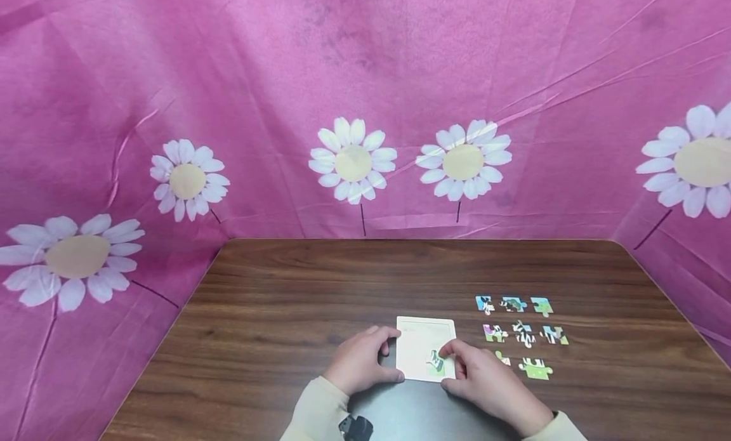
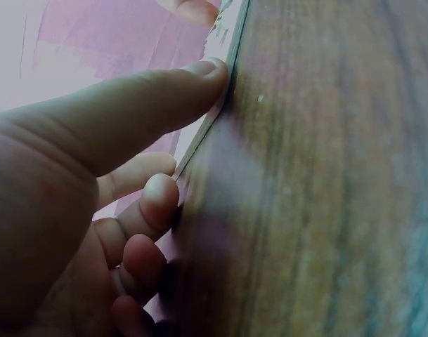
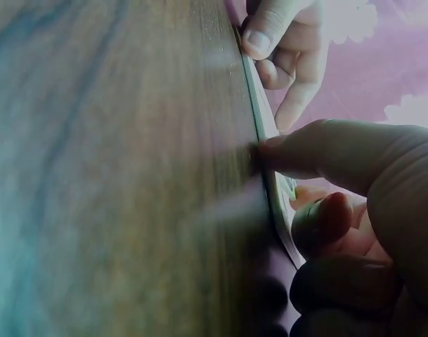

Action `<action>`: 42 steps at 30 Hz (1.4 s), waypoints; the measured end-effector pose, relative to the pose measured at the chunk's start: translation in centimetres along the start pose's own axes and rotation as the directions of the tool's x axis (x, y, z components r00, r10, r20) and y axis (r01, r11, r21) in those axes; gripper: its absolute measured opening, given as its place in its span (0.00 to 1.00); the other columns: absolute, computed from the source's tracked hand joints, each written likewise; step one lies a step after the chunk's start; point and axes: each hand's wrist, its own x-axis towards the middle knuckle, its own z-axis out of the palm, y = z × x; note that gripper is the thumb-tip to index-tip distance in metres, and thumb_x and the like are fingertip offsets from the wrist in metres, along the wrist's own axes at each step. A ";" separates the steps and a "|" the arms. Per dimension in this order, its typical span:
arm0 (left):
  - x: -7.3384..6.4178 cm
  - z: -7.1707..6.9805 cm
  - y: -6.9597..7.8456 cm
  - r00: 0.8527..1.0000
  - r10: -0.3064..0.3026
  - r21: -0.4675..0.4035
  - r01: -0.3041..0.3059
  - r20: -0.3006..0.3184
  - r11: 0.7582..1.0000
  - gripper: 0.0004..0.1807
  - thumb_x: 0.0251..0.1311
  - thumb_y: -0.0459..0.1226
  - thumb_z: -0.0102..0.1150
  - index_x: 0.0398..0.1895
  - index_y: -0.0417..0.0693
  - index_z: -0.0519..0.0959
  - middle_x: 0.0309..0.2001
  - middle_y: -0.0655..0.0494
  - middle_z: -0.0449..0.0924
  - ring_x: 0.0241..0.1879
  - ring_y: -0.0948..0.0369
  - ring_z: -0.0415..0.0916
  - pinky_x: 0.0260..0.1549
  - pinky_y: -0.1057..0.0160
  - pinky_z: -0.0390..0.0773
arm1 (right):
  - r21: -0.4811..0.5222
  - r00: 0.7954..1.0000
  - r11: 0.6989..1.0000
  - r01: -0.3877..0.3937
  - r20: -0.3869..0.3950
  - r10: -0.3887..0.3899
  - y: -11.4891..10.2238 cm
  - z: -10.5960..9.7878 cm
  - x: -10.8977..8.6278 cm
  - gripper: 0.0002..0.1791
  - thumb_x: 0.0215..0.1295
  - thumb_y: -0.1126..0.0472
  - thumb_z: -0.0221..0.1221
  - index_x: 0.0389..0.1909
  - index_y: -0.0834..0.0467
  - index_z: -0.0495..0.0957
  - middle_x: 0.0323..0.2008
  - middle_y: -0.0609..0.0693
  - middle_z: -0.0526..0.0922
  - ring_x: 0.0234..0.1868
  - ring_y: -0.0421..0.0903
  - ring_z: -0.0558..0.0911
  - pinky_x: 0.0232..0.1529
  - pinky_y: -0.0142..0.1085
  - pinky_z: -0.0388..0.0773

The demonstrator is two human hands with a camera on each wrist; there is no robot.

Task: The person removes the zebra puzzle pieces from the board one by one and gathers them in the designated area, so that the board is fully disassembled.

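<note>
A square white puzzle board (image 1: 414,344) with a raised rim lies flat near the front of the table. One jigsaw piece (image 1: 436,366), green with black and white, sits in its lower right corner. My left hand (image 1: 360,360) holds the board's left side, thumb at the near corner and index finger farther up; the left wrist view shows the thumb (image 2: 178,91) against the edge. My right hand (image 1: 485,377) has its thumb at the near right corner and its index fingertip at the piece. In the right wrist view its other fingers (image 3: 347,284) curl beside the board.
Several loose jigsaw pieces (image 1: 524,334) lie in rough rows to the right of the board, one partly behind my right hand. The wooden table (image 1: 274,301) is bordered by a pink cloth (image 1: 274,111) printed with daisies. A black device (image 1: 356,427) is on my left wrist.
</note>
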 end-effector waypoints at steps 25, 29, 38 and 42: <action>0.0 0.0 -0.2 1.000 0.025 0.007 -0.025 -0.016 1.000 0.37 0.40 0.51 0.79 0.58 0.57 0.78 0.31 0.73 0.68 0.29 0.72 0.65 0.32 0.69 0.67 | 0.050 0.992 0.992 0.114 -0.060 -0.111 -1.3 1.1 1.3 0.17 0.47 0.67 0.70 0.36 0.47 0.78 0.29 0.36 0.76 0.23 0.30 0.67 0.25 0.29 0.66; -0.1 -0.1 -0.2 0.999 0.029 0.010 -0.028 -0.015 1.000 0.37 0.40 0.52 0.79 0.58 0.57 0.78 0.32 0.73 0.68 0.30 0.72 0.66 0.32 0.69 0.67 | 0.086 0.989 0.986 0.144 -0.050 -0.140 -1.5 1.3 1.4 0.16 0.49 0.67 0.70 0.39 0.49 0.80 0.30 0.34 0.80 0.21 0.28 0.67 0.23 0.28 0.65; 0.0 -0.1 -0.2 0.999 0.031 0.011 -0.031 -0.013 0.999 0.37 0.40 0.51 0.79 0.58 0.57 0.78 0.32 0.72 0.68 0.29 0.71 0.65 0.30 0.69 0.66 | 0.080 0.990 0.987 0.139 -0.044 -0.135 -2.0 1.8 1.8 0.17 0.50 0.63 0.70 0.43 0.52 0.83 0.30 0.34 0.81 0.22 0.27 0.67 0.23 0.28 0.65; 0.1 -0.1 -0.2 0.999 0.036 0.013 -0.036 -0.015 0.999 0.37 0.41 0.51 0.79 0.58 0.57 0.78 0.32 0.72 0.69 0.29 0.72 0.65 0.31 0.69 0.66 | 0.061 0.991 0.990 0.124 -0.055 -0.121 -2.2 2.0 2.1 0.18 0.50 0.64 0.70 0.44 0.53 0.83 0.30 0.34 0.79 0.23 0.28 0.67 0.25 0.29 0.66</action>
